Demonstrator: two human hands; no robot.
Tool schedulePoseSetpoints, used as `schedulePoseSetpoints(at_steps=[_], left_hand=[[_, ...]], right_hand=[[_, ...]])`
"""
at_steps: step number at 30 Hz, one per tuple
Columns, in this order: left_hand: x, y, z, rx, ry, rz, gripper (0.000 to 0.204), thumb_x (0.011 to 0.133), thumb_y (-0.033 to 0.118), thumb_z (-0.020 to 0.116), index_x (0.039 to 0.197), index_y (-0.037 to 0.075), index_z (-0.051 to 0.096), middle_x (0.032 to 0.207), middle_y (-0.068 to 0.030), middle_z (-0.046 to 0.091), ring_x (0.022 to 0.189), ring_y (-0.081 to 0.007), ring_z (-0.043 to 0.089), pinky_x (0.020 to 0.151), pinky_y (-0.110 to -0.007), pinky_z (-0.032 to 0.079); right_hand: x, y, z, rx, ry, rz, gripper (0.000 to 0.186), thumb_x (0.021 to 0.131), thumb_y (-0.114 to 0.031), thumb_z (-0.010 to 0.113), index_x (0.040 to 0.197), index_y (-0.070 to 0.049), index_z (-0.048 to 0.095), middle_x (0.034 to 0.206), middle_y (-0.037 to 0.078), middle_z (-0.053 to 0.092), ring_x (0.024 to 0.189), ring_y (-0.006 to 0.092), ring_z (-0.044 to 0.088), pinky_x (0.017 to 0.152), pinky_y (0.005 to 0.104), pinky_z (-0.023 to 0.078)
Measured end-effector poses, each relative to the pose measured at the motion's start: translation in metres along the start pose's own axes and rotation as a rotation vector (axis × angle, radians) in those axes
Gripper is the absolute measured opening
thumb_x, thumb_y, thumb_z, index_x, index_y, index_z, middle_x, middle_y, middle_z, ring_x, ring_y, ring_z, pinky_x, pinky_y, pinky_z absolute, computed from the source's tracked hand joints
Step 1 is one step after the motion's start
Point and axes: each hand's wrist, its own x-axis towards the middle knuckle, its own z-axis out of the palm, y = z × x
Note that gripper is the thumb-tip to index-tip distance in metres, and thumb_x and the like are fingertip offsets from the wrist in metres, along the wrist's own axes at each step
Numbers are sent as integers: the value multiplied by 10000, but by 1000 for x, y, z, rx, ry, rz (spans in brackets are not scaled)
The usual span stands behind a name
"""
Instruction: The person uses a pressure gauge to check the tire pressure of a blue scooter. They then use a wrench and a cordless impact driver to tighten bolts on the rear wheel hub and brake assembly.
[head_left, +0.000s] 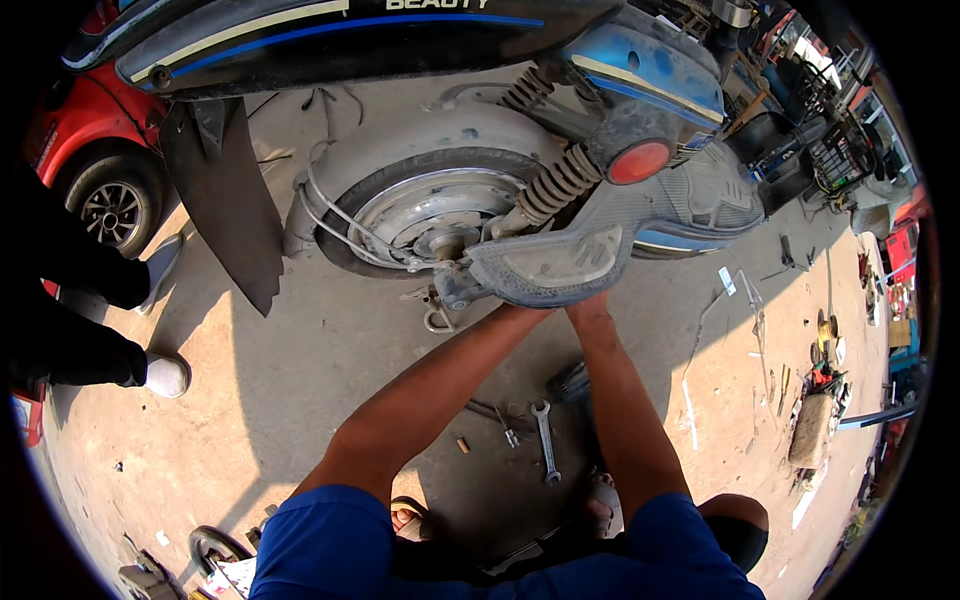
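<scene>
A dusty scooter fills the upper part of the view, its dark side panel (pixel 330 45) striped blue and cream. Both my forearms reach forward beneath its grey floorboard (pixel 560 265). At the floorboard's near edge, my left wrist (pixel 525 318) and my right wrist (pixel 592 315) lie close together. My fingers are hidden behind it, so what they hold or touch does not show. Left of the floorboard is the wheel (pixel 430 205) with its axle nut and cables. A coil-spring shock absorber (pixel 557 187) slants above the floorboard, beside a round red reflector (pixel 640 161).
An open-ended wrench (pixel 546 442) and a small socket-like tool (pixel 510 432) lie on the concrete between my arms. At left, a person in dark trousers (pixel 90 335) stands near a red vehicle (pixel 100 130). Scattered tools and a block (pixel 810 430) lie to the right.
</scene>
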Motion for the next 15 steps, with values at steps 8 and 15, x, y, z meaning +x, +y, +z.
schedulePoseSetpoints(at_steps=[8,15], left_hand=[[2,-5,4,6,30,3,515,920,299,571,1354,56,436,1346,-172,480,1252,-326,446,1076,-440,331],[8,-5,3,0,43,-3,529,923,302,569,1366,55,417,1359,-170,464,1261,-323,439,1079,-444,329]], right_hand=[[-16,21,17,1737,-38,565,608,941,-314,547,1441,-65,306,1448,144,387,1314,308,384,1126,447,267],[6,-17,-37,222,-117,-132,696,861,-286,667,1432,-66,336,1471,137,351,1308,315,385,1111,474,276]])
